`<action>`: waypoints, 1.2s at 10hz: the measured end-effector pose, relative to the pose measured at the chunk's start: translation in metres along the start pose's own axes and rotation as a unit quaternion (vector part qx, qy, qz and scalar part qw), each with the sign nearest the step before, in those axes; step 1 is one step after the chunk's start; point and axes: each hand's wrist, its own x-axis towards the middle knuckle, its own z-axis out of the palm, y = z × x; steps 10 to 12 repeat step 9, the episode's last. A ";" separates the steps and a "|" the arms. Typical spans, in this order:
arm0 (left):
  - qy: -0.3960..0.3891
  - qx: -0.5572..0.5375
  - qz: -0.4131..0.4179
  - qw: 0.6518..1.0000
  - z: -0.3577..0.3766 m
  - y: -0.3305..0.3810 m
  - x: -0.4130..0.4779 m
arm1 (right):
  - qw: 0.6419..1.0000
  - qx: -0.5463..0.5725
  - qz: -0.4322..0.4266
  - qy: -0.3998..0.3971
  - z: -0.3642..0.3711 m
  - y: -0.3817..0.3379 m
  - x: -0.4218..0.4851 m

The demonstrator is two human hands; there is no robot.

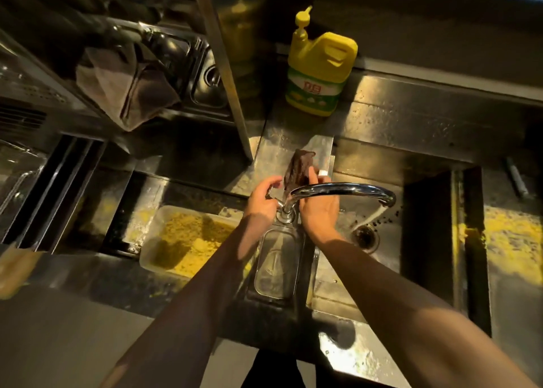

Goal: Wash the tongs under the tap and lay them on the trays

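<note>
The left grip (261, 195) pinches the lower end, and the right grip (318, 208) curls round the upper part, of what seem to be dark brown flat tongs (298, 170), held behind the curved chrome tap (340, 189). They are probably light, stiff and slick when wet, best held by the handle end. The tap's neck stands between them and the running water (371, 217). A yellow plastic detergent jug (320, 73) stands behind on the steel bench (411, 117), and a small steel tray (276, 267) lies in front.

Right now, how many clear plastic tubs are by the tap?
2. The crumb-filled tub lies left of the tap; the narrow tub sits just this side of it. Others may be hidden.
</note>
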 end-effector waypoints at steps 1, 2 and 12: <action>0.007 -0.003 0.007 1.000 -0.003 -0.003 0.000 | 1.000 -0.003 0.006 -0.029 0.003 0.000 0.004; 0.031 -0.001 0.001 1.000 -0.002 -0.009 -0.003 | 0.998 -0.002 0.032 -0.044 0.000 -0.007 0.002; 0.116 0.000 0.016 0.993 -0.002 -0.010 -0.034 | 0.991 0.095 0.063 -0.063 -0.029 0.003 -0.036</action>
